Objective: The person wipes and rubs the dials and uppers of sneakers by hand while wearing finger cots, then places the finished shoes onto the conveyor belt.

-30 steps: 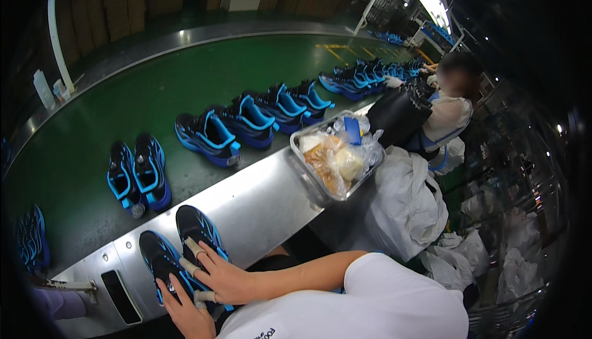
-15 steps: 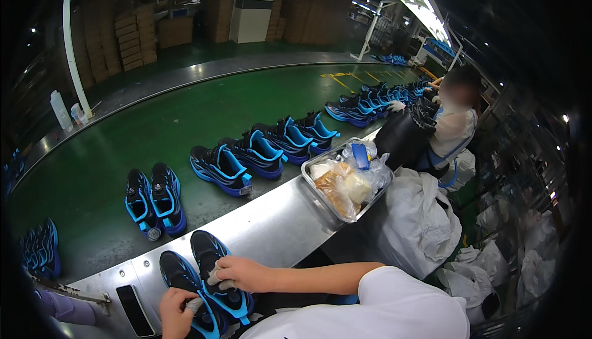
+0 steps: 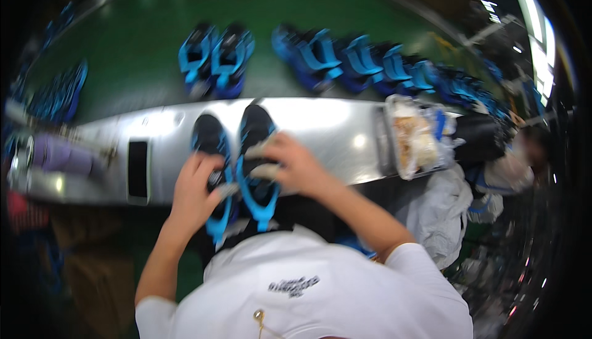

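Two black-and-blue sneakers lie side by side on the metal ledge in front of me, toes pointing away. My left hand (image 3: 198,185) is closed around the upper of the left sneaker (image 3: 210,134), fingers on one side and thumb on the other. On the right sneaker (image 3: 254,124), my right hand (image 3: 288,164) grips near the laces and tongue from its right side. Pale coverings wrap some of my fingertips. Motion blur hides the exact finger contact. Both heels point toward my body.
A phone (image 3: 139,169) and a purple bottle (image 3: 65,154) sit on the ledge at left. Another sneaker pair (image 3: 231,61) and a row of sneakers (image 3: 357,61) rest on the green belt (image 3: 148,43). At right are a tray of plastic bags (image 3: 414,135) and a person (image 3: 509,169).
My view has swung rightward and down, bringing my shirt and both forearms into sight. Both hands remain at the same two sneakers, their fingers now spread wider around the uppers.
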Action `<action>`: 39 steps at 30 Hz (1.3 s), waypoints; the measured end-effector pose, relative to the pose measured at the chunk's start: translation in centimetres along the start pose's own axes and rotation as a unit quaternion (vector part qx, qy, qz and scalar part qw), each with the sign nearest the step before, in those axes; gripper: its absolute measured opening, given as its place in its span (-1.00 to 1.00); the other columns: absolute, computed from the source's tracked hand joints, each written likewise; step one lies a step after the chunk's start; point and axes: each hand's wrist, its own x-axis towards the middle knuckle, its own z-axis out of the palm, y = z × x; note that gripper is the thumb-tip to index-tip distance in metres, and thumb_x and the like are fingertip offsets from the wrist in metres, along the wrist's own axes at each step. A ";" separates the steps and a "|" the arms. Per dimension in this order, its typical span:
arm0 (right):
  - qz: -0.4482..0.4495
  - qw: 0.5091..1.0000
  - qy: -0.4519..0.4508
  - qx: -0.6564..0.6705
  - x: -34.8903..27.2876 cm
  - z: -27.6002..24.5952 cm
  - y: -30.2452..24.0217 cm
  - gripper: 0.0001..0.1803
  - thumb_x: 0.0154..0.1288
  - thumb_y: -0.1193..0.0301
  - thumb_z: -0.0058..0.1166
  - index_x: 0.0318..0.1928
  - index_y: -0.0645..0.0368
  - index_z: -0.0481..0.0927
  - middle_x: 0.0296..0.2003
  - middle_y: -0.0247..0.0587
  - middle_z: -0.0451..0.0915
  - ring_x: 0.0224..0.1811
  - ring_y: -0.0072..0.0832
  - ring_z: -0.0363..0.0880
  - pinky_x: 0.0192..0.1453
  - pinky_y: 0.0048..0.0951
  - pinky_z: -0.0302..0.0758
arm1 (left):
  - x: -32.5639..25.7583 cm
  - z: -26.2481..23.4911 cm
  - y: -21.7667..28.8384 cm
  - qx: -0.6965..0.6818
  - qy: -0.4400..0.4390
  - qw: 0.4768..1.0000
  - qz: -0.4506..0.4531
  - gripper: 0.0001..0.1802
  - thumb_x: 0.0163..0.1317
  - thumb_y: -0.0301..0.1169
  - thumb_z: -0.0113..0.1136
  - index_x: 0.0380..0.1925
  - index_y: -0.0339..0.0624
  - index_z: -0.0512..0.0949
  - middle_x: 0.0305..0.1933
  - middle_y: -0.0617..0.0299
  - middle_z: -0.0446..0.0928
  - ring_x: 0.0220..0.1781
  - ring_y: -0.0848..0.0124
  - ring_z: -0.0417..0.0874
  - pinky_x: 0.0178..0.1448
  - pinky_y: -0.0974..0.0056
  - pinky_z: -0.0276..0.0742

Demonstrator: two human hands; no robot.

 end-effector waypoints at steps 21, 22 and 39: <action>0.072 0.980 -0.094 0.161 0.8 -0.8 -0.3 -0.55 0.16 0.47 0.26 0.12 0.02 0.63 -0.21 -0.24 0.55 -0.13 -0.35 0.49 0.07 -0.38 0.43 | -1.3 0.1 1.0 -0.043 0.055 0.996 -0.059 -0.68 0.09 -0.56 0.27 -0.09 -0.20 0.59 -0.21 0.24 0.48 -0.28 0.43 0.44 -0.14 0.37 0.38; 0.072 0.979 -0.096 0.164 0.5 -1.1 -0.2 -0.55 0.16 0.47 0.26 0.12 0.02 0.63 -0.21 -0.24 0.55 -0.13 -0.35 0.49 0.07 -0.38 0.43 | -1.7 0.2 1.3 -0.015 0.109 0.993 -0.041 -0.70 0.11 -0.57 0.24 -0.10 -0.20 0.59 -0.21 0.23 0.49 -0.29 0.43 0.45 -0.15 0.38 0.39; 0.053 0.994 -0.032 0.085 0.3 0.2 -0.6 -0.47 0.04 0.43 0.33 0.11 0.04 0.64 -0.37 -0.25 0.44 -0.23 -0.35 0.45 -0.07 -0.35 0.44 | -2.2 6.1 5.5 -0.660 -0.057 0.648 -0.375 -0.61 0.40 -0.52 -0.11 0.20 -0.37 0.41 0.19 -0.01 0.50 -0.19 0.35 0.66 -0.28 0.36 0.59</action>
